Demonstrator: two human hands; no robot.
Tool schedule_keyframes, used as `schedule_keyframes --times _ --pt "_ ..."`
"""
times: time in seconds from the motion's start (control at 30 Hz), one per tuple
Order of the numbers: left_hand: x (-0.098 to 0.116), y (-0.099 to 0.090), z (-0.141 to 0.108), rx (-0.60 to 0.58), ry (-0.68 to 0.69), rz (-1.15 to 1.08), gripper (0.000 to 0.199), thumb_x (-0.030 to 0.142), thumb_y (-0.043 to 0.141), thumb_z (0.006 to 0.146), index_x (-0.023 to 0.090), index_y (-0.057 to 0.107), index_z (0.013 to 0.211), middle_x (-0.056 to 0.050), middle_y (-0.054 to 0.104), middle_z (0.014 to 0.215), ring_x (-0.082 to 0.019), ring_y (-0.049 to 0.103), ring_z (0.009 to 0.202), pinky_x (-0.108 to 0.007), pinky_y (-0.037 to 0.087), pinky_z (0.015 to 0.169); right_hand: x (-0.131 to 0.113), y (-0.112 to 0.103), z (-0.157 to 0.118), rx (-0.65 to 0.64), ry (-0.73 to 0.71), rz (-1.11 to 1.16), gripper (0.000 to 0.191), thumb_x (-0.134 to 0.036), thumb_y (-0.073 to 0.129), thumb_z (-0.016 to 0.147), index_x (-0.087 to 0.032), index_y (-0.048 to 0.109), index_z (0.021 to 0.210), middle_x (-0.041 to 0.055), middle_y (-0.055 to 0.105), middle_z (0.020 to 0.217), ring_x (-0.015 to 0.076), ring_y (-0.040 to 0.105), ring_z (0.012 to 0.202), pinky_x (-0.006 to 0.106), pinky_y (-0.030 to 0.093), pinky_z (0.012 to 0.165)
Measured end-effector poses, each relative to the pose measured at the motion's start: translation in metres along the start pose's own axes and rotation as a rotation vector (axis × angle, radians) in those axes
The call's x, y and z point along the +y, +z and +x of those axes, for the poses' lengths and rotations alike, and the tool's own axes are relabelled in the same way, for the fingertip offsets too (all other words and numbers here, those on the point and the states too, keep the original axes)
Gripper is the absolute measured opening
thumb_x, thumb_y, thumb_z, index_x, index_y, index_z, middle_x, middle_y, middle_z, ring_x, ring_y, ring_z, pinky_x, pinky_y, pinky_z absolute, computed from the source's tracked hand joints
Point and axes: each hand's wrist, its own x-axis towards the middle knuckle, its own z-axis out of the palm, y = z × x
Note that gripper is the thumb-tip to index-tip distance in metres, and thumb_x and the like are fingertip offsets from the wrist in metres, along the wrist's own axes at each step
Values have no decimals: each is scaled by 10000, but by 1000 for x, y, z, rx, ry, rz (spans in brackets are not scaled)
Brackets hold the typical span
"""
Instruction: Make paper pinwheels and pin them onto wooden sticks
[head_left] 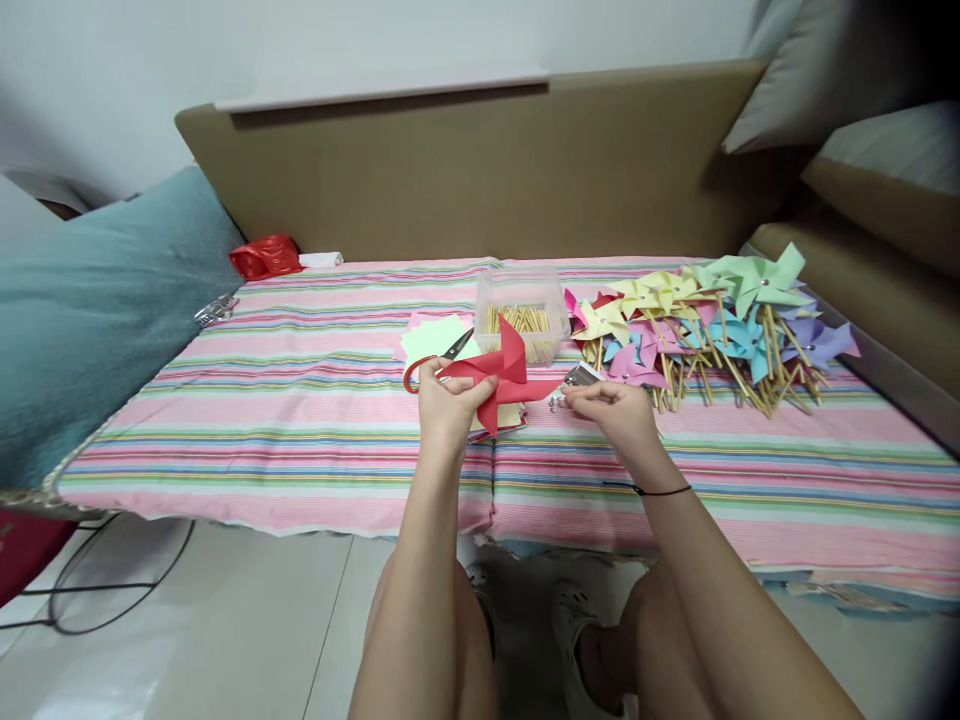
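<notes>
A red paper pinwheel (511, 368) is pinched in my left hand (447, 402), its folded blades pointing outward. Just right of it, my right hand (616, 412) has thumb and forefinger pressed together beside a few small shiny pins (554, 404). What those fingertips hold, if anything, is too small to make out. A small clear-and-white packet (582, 375) lies behind the right fingers. Scissors (459, 345) with an orange-red handle lie behind my left hand on pale green paper sheets (433, 338). More cut paper (511, 418) is stacked beneath the pinwheel.
A clear plastic box (556, 290) of thin wooden sticks (534, 320) stands behind the pinwheel. Many finished pinwheels (742, 340) on sticks are heaped at right. A striped cloth (285, 400) covers the seat. At the far left are a red plastic bag (266, 257) and a blue cushion (112, 300).
</notes>
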Motion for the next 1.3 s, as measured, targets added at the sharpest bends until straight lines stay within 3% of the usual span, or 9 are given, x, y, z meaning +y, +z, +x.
schedule_keyframes --times 0.13,0.37,0.8,1.03,1.3 --pt "-1 2 0 -6 3 18 646 259 813 473 221 376 946 67 584 572 -165 629 562 -290 508 596 -9 1 -5 4 140 428 252 -325 842 523 -169 654 585 71 731 706 200 712 697 345 609 698" --pt "5 9 -6 -37 -13 30 641 227 808 481 223 363 943 63 609 574 -158 629 540 -264 495 578 -17 -3 -1 18 225 595 315 -331 861 540 -192 656 734 -12 683 646 105 649 610 220 577 628" --pt "5 16 -7 -59 8 56 638 210 794 496 211 350 953 48 645 571 -140 618 506 -236 478 548 -20 -5 -2 5 334 675 390 -392 882 472 -170 659 703 -29 621 606 48 554 533 143 492 524" --pt "5 18 -8 -51 2 78 627 213 789 499 210 357 953 47 644 574 -150 629 516 -235 476 539 -13 -5 0 -25 293 719 377 -395 866 504 -166 719 765 -47 551 609 37 493 542 149 461 525" --pt "3 19 -7 -56 10 74 618 208 793 495 210 354 930 42 650 568 -148 633 517 -231 481 543 -9 -5 2 -35 250 726 377 -434 853 527 -180 686 750 -54 479 597 56 450 574 171 447 546"
